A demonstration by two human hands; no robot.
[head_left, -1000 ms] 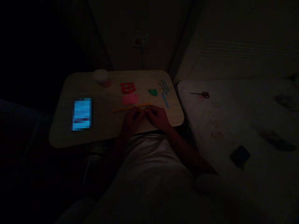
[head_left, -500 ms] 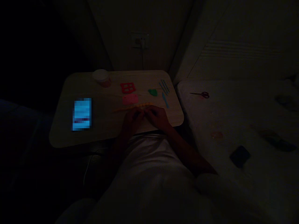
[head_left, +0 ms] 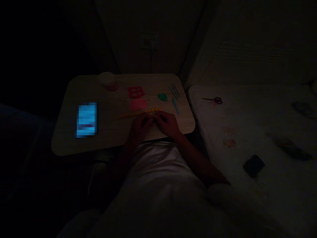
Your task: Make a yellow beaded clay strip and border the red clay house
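Observation:
In dim light, my left hand (head_left: pixel 141 125) and my right hand (head_left: pixel 167 123) meet at the front of the small table (head_left: pixel 111 135). The fingers of both are curled, with the fingertips close together; whatever sits between them is too dark and small to make out. Just beyond the knuckles lies a long orange strip (head_left: pixel 133 114), with several orange lumps (head_left: pixel 156 110) at its right part. Behind it are a flat pink piece (head_left: pixel 138 104) with small holes and a red frame (head_left: pixel 135 92) with window-like openings. To the right rests a green piece (head_left: pixel 162 97).
A lidded tub (head_left: pixel 109 81) stands at the back left, and a lit, pixelated screen (head_left: pixel 86 119) lies on the left. Thin blue sticks (head_left: pixel 174 91) and a blue knife-shaped tool (head_left: pixel 175 105) are at the right. Scissors (head_left: pixel 215 100) and a dark square item (head_left: pixel 254 166) lie on the pale surface beyond.
Both hands stay in almost the same place, with only slight finger movement. The whole view has shifted a little, and the picture is somewhat darker at the back.

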